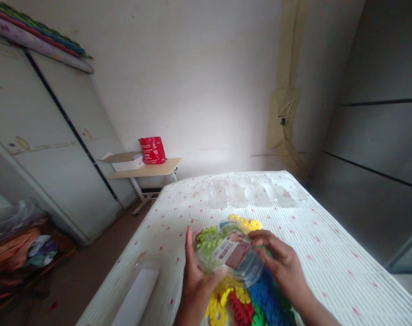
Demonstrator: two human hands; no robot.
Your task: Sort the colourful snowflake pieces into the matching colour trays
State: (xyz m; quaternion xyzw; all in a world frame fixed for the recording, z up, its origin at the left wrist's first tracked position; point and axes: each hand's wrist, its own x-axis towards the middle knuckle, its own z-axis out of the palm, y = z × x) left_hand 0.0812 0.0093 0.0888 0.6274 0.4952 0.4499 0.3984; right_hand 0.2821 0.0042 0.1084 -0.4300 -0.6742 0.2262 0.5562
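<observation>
Heap of crumpled cloth and clear film (25, 253), left edge, cut off. Tall pale sliding-door wardrobe (63, 117), cropped. Long white flat-faced object (138, 294), lower edge, near end out of frame, nature unclear. Small light-wood table (167, 167) bearing a red printed bag (152, 150). Left hand (199, 283), grasping the left and near sides of a shallow clear plastic container (228, 251); label blurred, light-green toothed pieces showing through. Container position: above the white, red-dotted ribbed bedcover (328, 253). Beneath it, partly covered, yellow, red, blue and green notched plastic pieces (241, 305), cut by the lower edge. Faint transparent trays (239, 194) beyond, outlines indistinct. Right hand (287, 262), fingers gripping the container's right rim, fingertips partly hidden.
</observation>
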